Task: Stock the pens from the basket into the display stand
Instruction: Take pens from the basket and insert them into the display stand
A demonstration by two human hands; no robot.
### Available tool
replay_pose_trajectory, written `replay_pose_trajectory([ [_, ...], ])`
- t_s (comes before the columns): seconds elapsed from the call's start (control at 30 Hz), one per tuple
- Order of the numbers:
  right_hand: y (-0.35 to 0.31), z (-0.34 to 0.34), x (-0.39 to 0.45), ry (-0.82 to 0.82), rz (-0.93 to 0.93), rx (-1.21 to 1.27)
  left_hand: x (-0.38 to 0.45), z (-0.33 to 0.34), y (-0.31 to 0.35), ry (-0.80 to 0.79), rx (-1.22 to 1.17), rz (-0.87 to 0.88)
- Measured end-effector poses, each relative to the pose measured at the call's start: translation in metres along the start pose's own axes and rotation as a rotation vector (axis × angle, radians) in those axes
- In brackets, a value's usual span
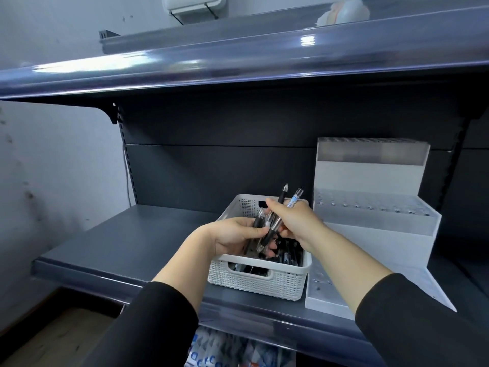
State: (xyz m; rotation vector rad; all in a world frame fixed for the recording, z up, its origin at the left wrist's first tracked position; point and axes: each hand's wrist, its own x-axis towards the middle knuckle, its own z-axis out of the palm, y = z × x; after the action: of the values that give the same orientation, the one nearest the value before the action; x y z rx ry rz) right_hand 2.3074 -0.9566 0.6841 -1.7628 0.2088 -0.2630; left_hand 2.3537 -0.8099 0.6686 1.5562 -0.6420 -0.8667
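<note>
Both hands hold pens above the basket. Left hand [232, 234]: palm turned inward, fingers curled round a small bundle of dark-barrelled pens [260, 229], thumb laid across the barrels. Right hand [293, 221]: fingers closed round two further pens, a black pen [282, 195] and a clear pen [295, 198], both standing up and tilted right out of the top of the fist. The two hands touch or nearly touch at the bundle; exact contact is hard to read, since the fingers overlap. Black sleeves cover both forearms to just short of the wrists.

Surface and room, left to right: pale wall [53, 160] at far left with dark scuffs. Dark grey metal shelf [119, 239] with a slotted upright at its back left corner. White perforated basket [258, 283] sits on the shelf at centre, handle cut-out facing the camera, more dark pens [288, 254] lying inside under the hands. Just beside the basket on the right stands the display stand [370, 226], white and translucent, stepped in tiers, with rows of small holes along the tiers; no pen stands in any hole that shows. Upper shelf [238, 64] of the same grey spans the top with a glossy front strip. Below the working shelf, blue-and-white packets [219, 350] show partly.
</note>
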Motion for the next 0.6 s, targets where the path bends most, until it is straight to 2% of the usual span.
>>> replay_pose_trajectory([
  [0.13, -0.017, -0.004, 0.002, 0.064, -0.14, 0.021, -0.001, 0.012, 0.02, 0.099, 0.01, 0.178],
  [0.27, -0.055, -0.025, -0.008, 0.104, -0.283, 0.053, -0.004, 0.037, 0.053, 0.149, -0.101, 0.362],
  [0.4, -0.076, -0.054, -0.032, 0.044, -0.282, 0.061, -0.002, 0.072, 0.065, 0.086, -0.273, 0.414],
  [0.6, -0.067, -0.085, -0.062, -0.008, -0.245, 0.046, 0.001, 0.12, 0.059, -0.002, -0.467, 0.417],
])
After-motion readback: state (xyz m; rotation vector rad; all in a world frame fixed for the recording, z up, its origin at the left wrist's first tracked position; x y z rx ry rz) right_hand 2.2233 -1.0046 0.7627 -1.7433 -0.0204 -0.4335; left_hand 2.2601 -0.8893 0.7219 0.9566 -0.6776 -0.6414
